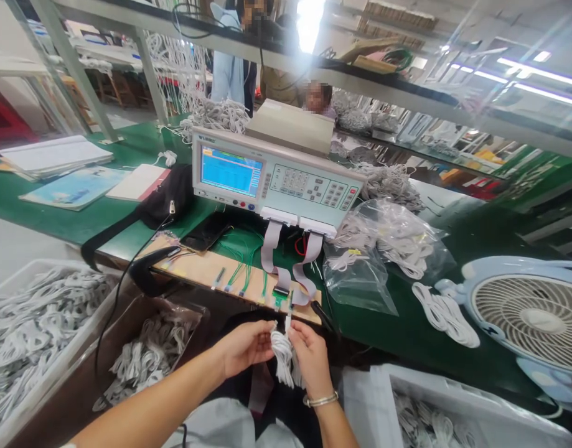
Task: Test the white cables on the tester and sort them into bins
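Note:
A coiled white cable hangs between my two hands, just off the front edge of a wooden board. My left hand pinches one end of it near a small connector tip. On the other side, my right hand grips its white plug, which points up at a green circuit board on the wooden board. Whether the plug is seated in a socket there cannot be made out. Grey ribbon cables run from the circuit boards to a tester with a lit blue screen.
Bins of coiled cables stand at the left and lower right. Bagged cables, a loose cable coil and a fan are on the right. A phone, black bag and papers lie left.

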Tool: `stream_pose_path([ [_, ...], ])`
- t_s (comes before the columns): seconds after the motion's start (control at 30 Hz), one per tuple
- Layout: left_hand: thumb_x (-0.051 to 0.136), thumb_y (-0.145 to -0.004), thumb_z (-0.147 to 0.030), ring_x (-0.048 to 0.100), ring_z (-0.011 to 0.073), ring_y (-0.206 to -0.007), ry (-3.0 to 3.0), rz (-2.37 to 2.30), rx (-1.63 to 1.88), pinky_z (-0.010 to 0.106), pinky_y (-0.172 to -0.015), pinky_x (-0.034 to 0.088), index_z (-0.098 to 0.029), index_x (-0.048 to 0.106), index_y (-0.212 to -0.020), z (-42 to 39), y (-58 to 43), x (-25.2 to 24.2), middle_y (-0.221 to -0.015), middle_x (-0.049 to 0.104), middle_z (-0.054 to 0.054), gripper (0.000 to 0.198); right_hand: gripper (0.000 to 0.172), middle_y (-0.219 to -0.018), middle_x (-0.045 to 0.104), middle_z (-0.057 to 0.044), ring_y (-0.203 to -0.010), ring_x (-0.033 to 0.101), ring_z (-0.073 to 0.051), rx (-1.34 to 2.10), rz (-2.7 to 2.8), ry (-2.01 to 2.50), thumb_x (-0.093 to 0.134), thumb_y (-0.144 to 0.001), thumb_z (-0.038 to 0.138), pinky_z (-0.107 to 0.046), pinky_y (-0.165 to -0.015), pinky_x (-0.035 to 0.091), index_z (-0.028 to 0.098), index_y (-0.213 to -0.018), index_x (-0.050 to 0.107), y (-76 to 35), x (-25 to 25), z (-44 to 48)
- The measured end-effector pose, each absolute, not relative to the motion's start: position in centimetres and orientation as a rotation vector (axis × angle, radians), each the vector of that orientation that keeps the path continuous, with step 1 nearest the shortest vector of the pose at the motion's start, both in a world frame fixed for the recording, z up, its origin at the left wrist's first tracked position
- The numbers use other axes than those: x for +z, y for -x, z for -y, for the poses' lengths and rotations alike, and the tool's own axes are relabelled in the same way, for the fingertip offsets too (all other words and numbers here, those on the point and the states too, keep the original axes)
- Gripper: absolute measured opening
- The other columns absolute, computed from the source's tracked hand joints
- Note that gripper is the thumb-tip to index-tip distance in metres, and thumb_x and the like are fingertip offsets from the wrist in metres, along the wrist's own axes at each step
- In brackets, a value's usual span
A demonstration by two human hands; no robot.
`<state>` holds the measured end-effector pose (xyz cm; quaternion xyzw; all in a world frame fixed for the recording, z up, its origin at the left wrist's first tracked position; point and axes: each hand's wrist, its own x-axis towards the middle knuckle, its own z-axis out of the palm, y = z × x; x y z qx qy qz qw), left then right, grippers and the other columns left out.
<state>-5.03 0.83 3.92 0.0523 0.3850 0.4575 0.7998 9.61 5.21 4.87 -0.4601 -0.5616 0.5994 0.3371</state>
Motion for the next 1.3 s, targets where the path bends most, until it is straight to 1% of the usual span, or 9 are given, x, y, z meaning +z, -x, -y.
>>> stream_pose_path([
  [0.13, 0.059, -0.065, -0.041, 0.049, 0.0064, -0.055, -0.44, -1.04, 1.082, 0.019, -0.056, 0.04, -0.012, 0.054, -0.069, -0.8, 5.1, 4.0, -0.062, 0.054, 0.0, 0.03, 0.029, -0.076, 0.066, -0.008, -0.066, 0.058, -0.019, 1.558, 1.412, 1.205, 0.058, -0.07, 0.033, -0.029, -0.063, 0.045, 0.012, -0.09, 0.062, -9.9, 5.1, -5.2],
  [0.27, 0.06, -0.063, -0.043, 0.051, 0.0085, -0.053, -0.595, -1.139, 1.026, 0.021, -0.053, 0.041, -0.011, 0.053, -0.071, -0.6, 5.0, 4.1, -0.058, 0.055, 0.001, 0.033, 0.028, -0.071, 0.066, -0.007, -0.066, 0.059, -0.02, 1.57, 1.406, 1.231, 0.06, -0.068, 0.034, -0.029, -0.061, 0.046, 0.012, -0.086, 0.063, -10.0, 5.1, -4.9],
  [0.6, 0.062, -0.06, -0.039, 0.048, 0.0072, -0.051, -0.479, -1.159, 1.142, 0.021, -0.053, 0.04, -0.015, 0.047, -0.065, -0.7, 4.1, 4.9, -0.056, 0.052, -0.002, 0.029, 0.026, -0.068, 0.065, -0.005, -0.063, 0.058, -0.018, 1.628, 1.217, 1.173, 0.063, -0.065, 0.032, -0.028, -0.06, 0.045, 0.012, -0.082, 0.063, -9.1, 4.7, -4.7],
  [0.8, 0.064, -0.058, -0.036, 0.044, 0.0044, -0.047, -0.382, -1.153, 1.231, 0.017, -0.049, 0.036, -0.015, 0.044, -0.058, -1.1, 4.0, 4.3, -0.052, 0.048, -0.004, 0.029, 0.029, -0.072, 0.065, -0.006, -0.065, 0.059, -0.019, 1.622, 1.125, 1.146, 0.063, -0.064, 0.036, -0.029, -0.061, 0.046, 0.012, -0.081, 0.062, -8.6, 4.2, -4.9],
  [0.93, 0.065, -0.057, -0.036, 0.044, 0.005, -0.046, -0.354, -1.169, 1.281, 0.017, -0.047, 0.034, -0.014, 0.045, -0.057, -1.5, 3.6, 4.2, -0.051, 0.048, -0.003, 0.03, 0.029, -0.076, 0.065, -0.007, -0.068, 0.058, -0.02, 1.49, 1.331, 1.165, 0.063, -0.065, 0.036, -0.029, -0.064, 0.045, 0.012, -0.081, 0.063, -9.2, 4.9, -5.0],
  [1.03, 0.066, -0.057, -0.037, 0.042, 0.0048, -0.044, -0.313, -1.183, 1.369, 0.018, -0.046, 0.032, -0.014, 0.044, -0.055, -1.6, 2.9, 4.1, -0.049, 0.047, -0.004, 0.032, 0.025, -0.064, 0.062, -0.004, -0.059, 0.055, -0.016, 1.356, 1.436, 1.222, 0.06, -0.067, 0.037, -0.025, -0.056, 0.044, 0.013, -0.076, 0.063, -10.1, 5.3, -4.7],
  [1.13, 0.066, -0.056, -0.039, 0.042, 0.0048, -0.045, -0.218, -1.177, 1.474, 0.018, -0.047, 0.032, -0.014, 0.044, -0.054, -1.4, 2.0, 4.2, -0.05, 0.047, -0.003, 0.034, 0.028, -0.048, 0.052, 0.001, -0.043, 0.048, -0.013, 1.461, 1.332, 1.273, 0.057, -0.069, 0.041, -0.024, -0.043, 0.042, 0.014, -0.071, 0.061, -10.8, 4.6, -4.2],
  [1.2, 0.066, -0.056, -0.041, 0.042, 0.0051, -0.046, -0.174, -1.127, 1.514, 0.018, -0.048, 0.033, -0.013, 0.047, -0.056, -1.3, 1.7, 4.2, -0.052, 0.049, -0.002, 0.033, 0.029, -0.046, 0.05, 0.002, -0.04, 0.046, -0.013, 1.569, 1.238, 1.268, 0.057, -0.068, 0.044, -0.024, -0.04, 0.041, 0.015, -0.071, 0.06, -10.8, 4.0, -3.9],
  [1.3, 0.067, -0.056, -0.038, 0.041, 0.0053, -0.045, -0.176, -1.058, 1.526, 0.019, -0.048, 0.033, -0.013, 0.05, -0.058, -1.4, 1.7, 4.0, -0.052, 0.05, -0.002, 0.031, 0.03, -0.049, 0.053, 0.001, -0.042, 0.047, -0.013, 1.631, 1.199, 1.261, 0.061, -0.065, 0.044, -0.023, -0.04, 0.039, 0.015, -0.072, 0.061, -10.6, 3.4, -3.9],
])
